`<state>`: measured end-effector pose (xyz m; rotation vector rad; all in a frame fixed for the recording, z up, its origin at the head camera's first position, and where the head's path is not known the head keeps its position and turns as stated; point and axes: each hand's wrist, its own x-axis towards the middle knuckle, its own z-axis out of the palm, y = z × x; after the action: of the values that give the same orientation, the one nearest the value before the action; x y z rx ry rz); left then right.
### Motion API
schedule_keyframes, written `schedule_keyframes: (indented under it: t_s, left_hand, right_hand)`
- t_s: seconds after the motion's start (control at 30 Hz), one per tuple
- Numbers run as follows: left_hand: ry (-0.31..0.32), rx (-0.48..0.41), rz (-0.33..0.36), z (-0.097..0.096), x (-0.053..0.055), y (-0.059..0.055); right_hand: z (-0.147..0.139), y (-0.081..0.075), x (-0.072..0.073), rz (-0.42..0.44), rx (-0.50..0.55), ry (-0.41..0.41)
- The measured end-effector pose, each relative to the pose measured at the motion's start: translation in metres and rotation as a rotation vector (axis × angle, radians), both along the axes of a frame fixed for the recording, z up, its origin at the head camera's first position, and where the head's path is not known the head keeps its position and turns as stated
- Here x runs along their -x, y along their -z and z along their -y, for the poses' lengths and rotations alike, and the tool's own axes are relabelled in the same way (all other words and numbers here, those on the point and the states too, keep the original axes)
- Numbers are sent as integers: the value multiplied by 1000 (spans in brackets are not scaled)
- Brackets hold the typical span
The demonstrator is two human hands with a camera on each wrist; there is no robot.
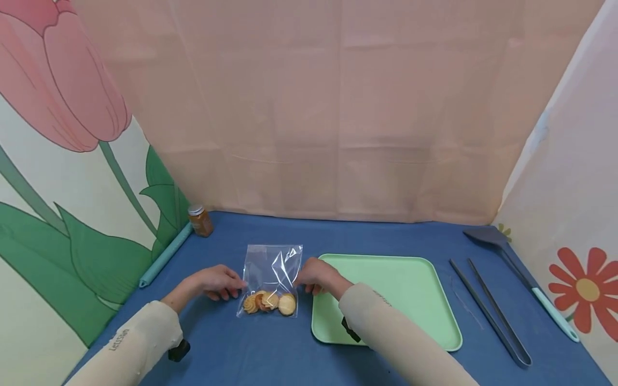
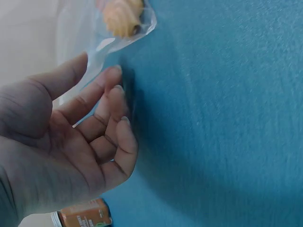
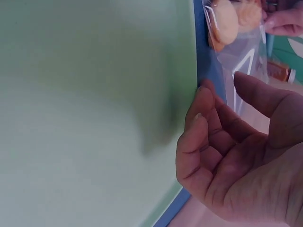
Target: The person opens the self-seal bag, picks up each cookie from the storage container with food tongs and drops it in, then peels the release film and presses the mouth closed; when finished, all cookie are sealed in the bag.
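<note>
A clear plastic bag (image 1: 260, 268) with several cookies (image 1: 287, 304) at its near end lies on the blue cloth. My left hand (image 1: 219, 281) is at the bag's left edge; in the left wrist view its thumb and index finger (image 2: 80, 101) stand apart, the other fingers loosely bent. At the right edge, between bag and green tray (image 1: 396, 300), is my right hand (image 1: 322, 276). The right wrist view shows a gap between its thumb (image 3: 258, 94) and index finger, its fingers relaxed above the tray's rim.
Right of the tray lie dark tongs (image 1: 497, 316) and a spatula (image 1: 521, 273) with a pale blue handle. A lidded jar (image 1: 200, 221) stands at the back left, near a rolled teal item (image 1: 166, 254). Walls of printed cloth border the table at the back and sides.
</note>
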<state>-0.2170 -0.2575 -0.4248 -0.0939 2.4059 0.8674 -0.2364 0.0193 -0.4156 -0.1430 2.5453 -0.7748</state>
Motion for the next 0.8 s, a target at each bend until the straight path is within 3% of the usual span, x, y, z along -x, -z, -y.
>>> schedule_keyframes:
  t_s: [0.3, 0.8]
  left_hand:
    - [-54, 6, 13, -5, -1, 3]
    - [-9, 25, -57, -8, -2, 7]
  right_hand:
    - [5, 6, 1, -5, -16, 7]
    - [4, 6, 5, 8, -49, -16]
